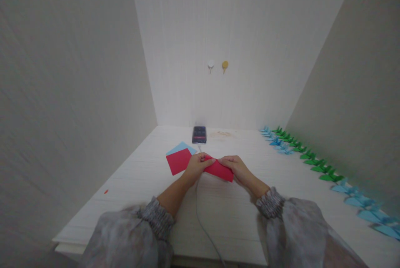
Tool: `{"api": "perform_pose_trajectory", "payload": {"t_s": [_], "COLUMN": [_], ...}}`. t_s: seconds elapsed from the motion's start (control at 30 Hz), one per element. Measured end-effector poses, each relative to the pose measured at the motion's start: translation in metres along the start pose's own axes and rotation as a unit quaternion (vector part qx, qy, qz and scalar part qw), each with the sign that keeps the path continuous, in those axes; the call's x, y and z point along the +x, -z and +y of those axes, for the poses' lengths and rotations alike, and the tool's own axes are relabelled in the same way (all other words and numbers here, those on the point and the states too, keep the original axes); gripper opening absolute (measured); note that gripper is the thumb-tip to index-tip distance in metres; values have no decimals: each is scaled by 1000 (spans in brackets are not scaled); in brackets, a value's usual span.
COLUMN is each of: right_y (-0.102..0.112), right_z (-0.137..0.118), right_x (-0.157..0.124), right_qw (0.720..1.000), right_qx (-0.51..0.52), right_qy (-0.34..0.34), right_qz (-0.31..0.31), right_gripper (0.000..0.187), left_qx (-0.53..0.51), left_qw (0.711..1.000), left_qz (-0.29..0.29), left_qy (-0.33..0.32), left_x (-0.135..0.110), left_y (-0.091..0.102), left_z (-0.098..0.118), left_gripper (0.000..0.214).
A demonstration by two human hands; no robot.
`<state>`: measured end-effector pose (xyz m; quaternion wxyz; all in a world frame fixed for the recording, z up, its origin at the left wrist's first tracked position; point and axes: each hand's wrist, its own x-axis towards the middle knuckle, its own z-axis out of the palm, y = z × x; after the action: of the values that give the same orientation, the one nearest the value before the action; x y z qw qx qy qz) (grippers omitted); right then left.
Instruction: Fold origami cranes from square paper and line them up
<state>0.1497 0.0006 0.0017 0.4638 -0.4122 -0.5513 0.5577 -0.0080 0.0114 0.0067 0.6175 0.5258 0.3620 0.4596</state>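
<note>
A rectangular piece of bright red paper, apparently folded (pixel 219 171), was held in both hands just above the white wood-grained tabletop (pixel 143 201). The left hand (pixel 195 165) pinched its upper left part, thumb on top and fingers curled beneath; the right hand (pixel 237 168) gripped its upper right part, the two thumbs close together along the upper edge. Just left of the left hand lay a flat red paper sheet (pixel 178 162), partly covering a light blue paper sheet (pixel 180 146). A thin pale cable (pixel 203 226) ran beneath the left hand towards the near edge. Beyond the hands, near the back wall, lay a dark-screened phone (pixel 199 134). Along the right side stood rows of pointed folded figures, green paper ones (pixel 318 168) and light blue paper ones (pixel 358 201). A small red scrap (pixel 106 191) lay far left.
</note>
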Motion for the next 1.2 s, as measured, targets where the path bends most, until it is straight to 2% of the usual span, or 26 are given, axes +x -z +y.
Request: {"api": "perform_pose_trajectory", "payload": {"t_s": [0.43, 0.73, 1.2], "right_y": [3, 4, 2], "right_z": [1, -1, -3], "right_x": [3, 1, 0], "right_qw": [997, 994, 999], "right_qx": [-68, -108, -47], "right_qy": [17, 19, -7], "right_qz": [20, 18, -9], "right_gripper": [23, 28, 21], "left_qx": [0, 4, 0], "left_qw": [1000, 1000, 999], "left_qz": [13, -22, -47], "left_qy": [-19, -11, 13], "left_x": [2, 3, 5], "left_y": [2, 8, 12], "left_z": [-2, -4, -7], "left_gripper": [27, 39, 44]}}
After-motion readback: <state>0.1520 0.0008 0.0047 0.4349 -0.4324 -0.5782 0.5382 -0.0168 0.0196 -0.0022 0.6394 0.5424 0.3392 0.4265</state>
